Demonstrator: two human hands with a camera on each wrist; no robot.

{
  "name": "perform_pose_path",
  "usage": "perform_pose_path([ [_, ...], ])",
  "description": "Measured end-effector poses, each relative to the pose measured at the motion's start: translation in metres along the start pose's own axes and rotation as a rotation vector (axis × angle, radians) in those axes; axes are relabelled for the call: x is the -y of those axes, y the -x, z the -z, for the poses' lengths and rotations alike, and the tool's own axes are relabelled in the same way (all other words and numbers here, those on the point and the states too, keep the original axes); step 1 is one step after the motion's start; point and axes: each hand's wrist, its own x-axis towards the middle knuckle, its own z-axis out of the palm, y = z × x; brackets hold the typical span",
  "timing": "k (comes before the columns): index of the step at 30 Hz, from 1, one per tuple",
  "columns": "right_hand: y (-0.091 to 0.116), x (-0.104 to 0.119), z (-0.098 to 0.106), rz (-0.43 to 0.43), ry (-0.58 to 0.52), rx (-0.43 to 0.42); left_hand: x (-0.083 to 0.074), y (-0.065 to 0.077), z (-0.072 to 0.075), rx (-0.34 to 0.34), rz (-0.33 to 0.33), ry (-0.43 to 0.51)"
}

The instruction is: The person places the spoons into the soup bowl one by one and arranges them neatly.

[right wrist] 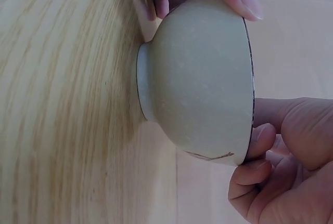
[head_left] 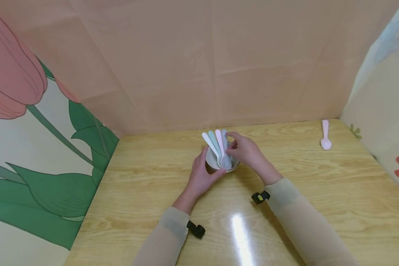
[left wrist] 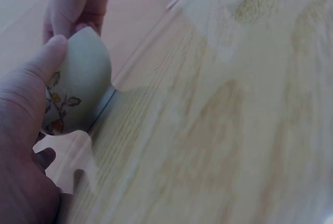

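Observation:
My left hand (head_left: 201,173) grips the near left side of a small pale bowl (head_left: 232,169), thumb by the rim. The bowl stands on the table; a leaf and flower pattern shows on its wall (left wrist: 93,73) in the left wrist view. A white spoon (head_left: 207,139), a green spoon (head_left: 212,137), a pink spoon (head_left: 218,136) and a greyish-purple spoon (head_left: 224,133) lean in it, handles up. At the right rim, my right hand (head_left: 247,150) pinches the greyish-purple spoon's handle; the contact is partly hidden. Curled fingers (right wrist: 250,174) lie against the rim in the right wrist view.
Another pink spoon (head_left: 326,142) lies at the far right of the wooden table (head_left: 146,207). Behind the table hangs a pinkish-brown cloth (head_left: 173,74). Painted walls stand on both sides. Both wrists carry small black devices.

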Motion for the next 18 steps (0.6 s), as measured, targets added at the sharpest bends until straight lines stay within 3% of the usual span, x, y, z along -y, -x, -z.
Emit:
perform_pose_path([
  [18,0.0021,0.0004,-0.0003,0.008,0.003,-0.005,-0.0003,-0.0006,0.0013,0.004,-0.011,0.001],
])
